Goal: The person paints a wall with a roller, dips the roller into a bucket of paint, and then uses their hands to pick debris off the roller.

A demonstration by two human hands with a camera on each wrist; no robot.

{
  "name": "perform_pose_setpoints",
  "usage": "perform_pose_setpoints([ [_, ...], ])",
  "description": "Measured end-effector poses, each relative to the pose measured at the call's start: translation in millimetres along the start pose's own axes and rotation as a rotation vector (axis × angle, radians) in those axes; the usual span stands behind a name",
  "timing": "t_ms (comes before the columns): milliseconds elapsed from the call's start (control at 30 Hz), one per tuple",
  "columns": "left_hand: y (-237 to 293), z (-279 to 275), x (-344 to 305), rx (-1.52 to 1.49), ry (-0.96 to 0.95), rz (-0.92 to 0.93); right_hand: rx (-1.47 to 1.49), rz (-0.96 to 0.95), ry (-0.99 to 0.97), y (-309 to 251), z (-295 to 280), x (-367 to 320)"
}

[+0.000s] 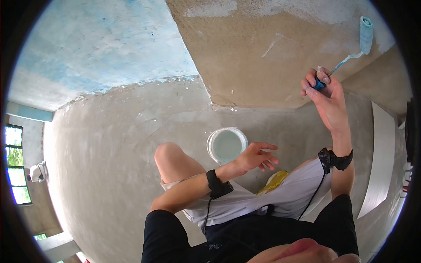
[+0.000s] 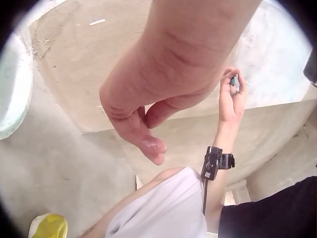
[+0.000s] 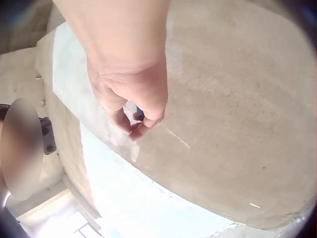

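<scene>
A small paint roller with a pale blue sleeve (image 1: pixel 366 36) is held up against the bare brown wall (image 1: pixel 258 65) at the upper right of the head view. My right hand (image 1: pixel 326 94) grips its blue handle (image 1: pixel 319 84) between thumb and fingers; in the right wrist view most of that handle is hidden behind the hand (image 3: pixel 133 99). My left hand (image 1: pixel 256 158) hangs loosely with relaxed fingers, holding nothing, close to the right rim of a white bucket (image 1: pixel 210 151). Pale liquid fills part of the bucket, which stands on the floor.
The adjoining wall (image 1: pixel 118 48) on the left is painted patchy light blue. Grey concrete floor (image 1: pixel 109 144) spreads around my bent legs. A yellow shoe (image 1: pixel 274 182) is beneath me, a white board (image 1: pixel 378 158) stands at right, and a barred window (image 1: pixel 17 166) is at far left.
</scene>
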State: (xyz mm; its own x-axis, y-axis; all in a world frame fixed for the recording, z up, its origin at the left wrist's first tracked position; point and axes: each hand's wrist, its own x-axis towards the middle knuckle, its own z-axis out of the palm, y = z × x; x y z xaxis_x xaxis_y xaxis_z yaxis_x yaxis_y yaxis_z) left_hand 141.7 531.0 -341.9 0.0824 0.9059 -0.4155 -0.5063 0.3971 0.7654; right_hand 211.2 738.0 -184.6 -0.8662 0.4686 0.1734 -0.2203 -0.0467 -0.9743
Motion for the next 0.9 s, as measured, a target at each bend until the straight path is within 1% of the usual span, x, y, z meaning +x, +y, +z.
perform_pose_setpoints([
  [567, -3, -13, -5, -0.028, 0.003, -0.011, -0.005, 0.062, -0.015, 3, 1, -3],
  [800, -1, -11, -6, -0.023, 0.001, -0.007, -0.023, 0.033, -0.028, 7, -1, -3],
  [900, 2, -8, -9, -0.027, 0.005, -0.001, -0.024, 0.036, -0.006, 5, 2, -2],
])
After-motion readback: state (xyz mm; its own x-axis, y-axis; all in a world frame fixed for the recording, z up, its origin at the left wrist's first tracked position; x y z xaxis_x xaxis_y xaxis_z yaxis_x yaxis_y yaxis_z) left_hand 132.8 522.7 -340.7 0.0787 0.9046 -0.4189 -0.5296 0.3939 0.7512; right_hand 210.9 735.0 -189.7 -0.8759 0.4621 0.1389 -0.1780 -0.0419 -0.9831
